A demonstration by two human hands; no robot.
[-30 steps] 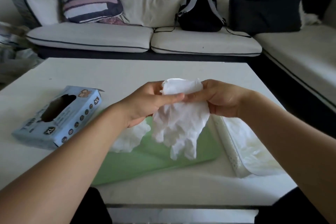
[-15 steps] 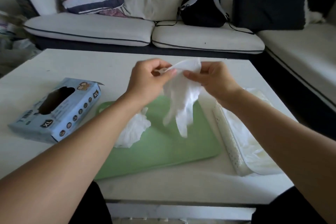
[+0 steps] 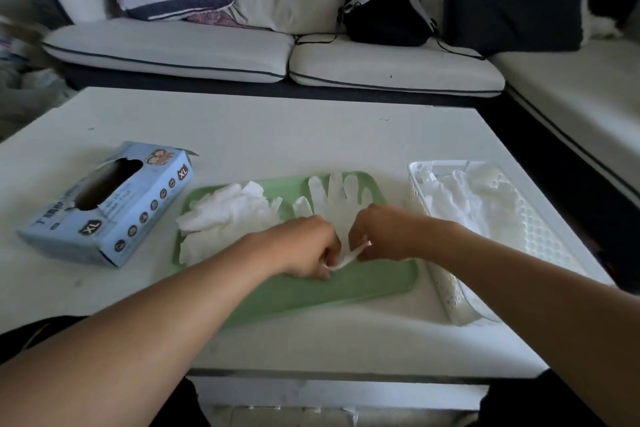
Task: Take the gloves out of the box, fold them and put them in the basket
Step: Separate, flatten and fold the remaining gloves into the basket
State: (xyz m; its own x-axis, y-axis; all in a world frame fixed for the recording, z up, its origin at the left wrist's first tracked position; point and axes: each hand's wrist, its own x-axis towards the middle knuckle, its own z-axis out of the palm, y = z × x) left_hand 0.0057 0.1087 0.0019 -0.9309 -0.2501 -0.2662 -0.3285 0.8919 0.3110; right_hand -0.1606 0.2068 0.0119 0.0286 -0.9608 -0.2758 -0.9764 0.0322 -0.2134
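A white glove [image 3: 334,199] lies flat on the green tray [image 3: 377,284], fingers pointing away from me. My left hand [image 3: 306,246] and my right hand [image 3: 379,232] each pinch its cuff edge near the tray's middle. A loose heap of white gloves [image 3: 225,215] rests on the tray's left part. The blue glove box [image 3: 110,201] sits left of the tray with its oval opening facing up. The white perforated basket [image 3: 450,295] stands right of the tray and holds several white gloves [image 3: 464,198].
All of this sits on a white table [image 3: 277,125]. Behind it runs a sofa [image 3: 221,52] with cushions and a black backpack [image 3: 384,7]. The sofa continues along the right side. The table's near edge is just below my forearms.
Both hands have come down from chest height with the glove. It hung from my fingers before and now lies spread flat on the green tray.
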